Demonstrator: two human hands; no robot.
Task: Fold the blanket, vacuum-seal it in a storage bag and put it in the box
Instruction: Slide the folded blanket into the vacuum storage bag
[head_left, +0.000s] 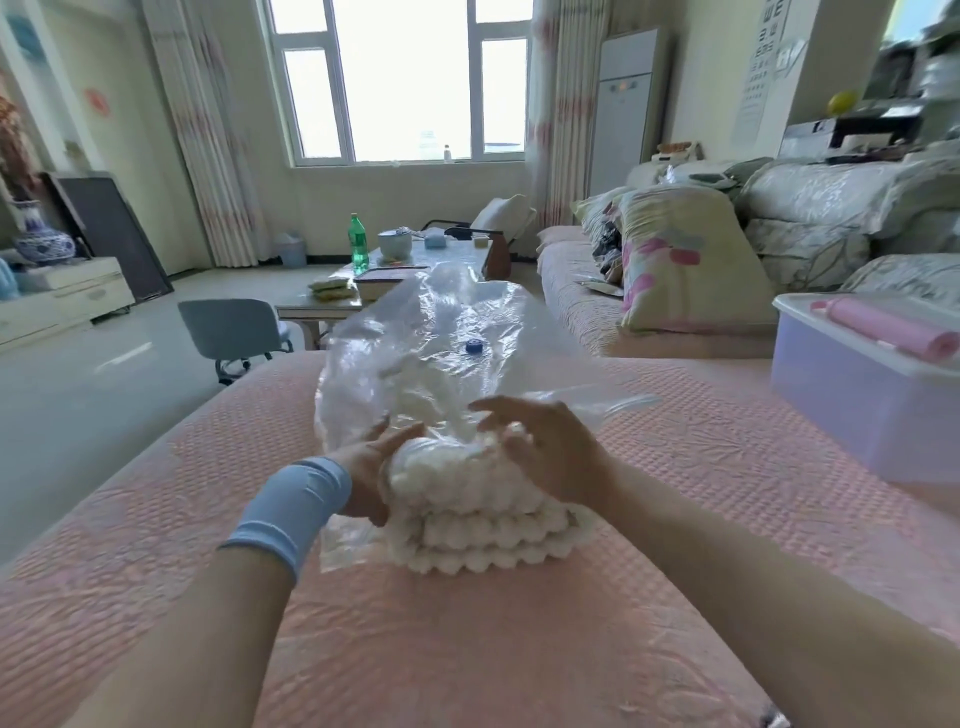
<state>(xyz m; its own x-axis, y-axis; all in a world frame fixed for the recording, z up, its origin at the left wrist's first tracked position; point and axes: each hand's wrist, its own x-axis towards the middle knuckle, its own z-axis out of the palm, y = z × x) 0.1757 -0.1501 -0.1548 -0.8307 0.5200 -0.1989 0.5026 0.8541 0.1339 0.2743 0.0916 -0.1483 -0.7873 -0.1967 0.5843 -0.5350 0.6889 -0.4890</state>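
Forearms, two, bare, entering from the bottom edge over a pink quilted cover; blue wristband on the left one; left hand curled round the left end of the folded blanket, its fingertips lost under plastic; right hand gripping the blanket's top right, fingers bent; blanket white, bobbled, in three stacked layers, near end lying on the cover outside the mouth of the clear storage bag, far end inside; depth of entry hard to judge through crumpled film; bag with blue valve, stretching away past the cover's far edge and hiding part of a low table; cover bare on both sides of the bag; lidded translucent box at right, apart from the bag, cut off by the frame, a pink roll on its lid; grey chair on open floor at left.
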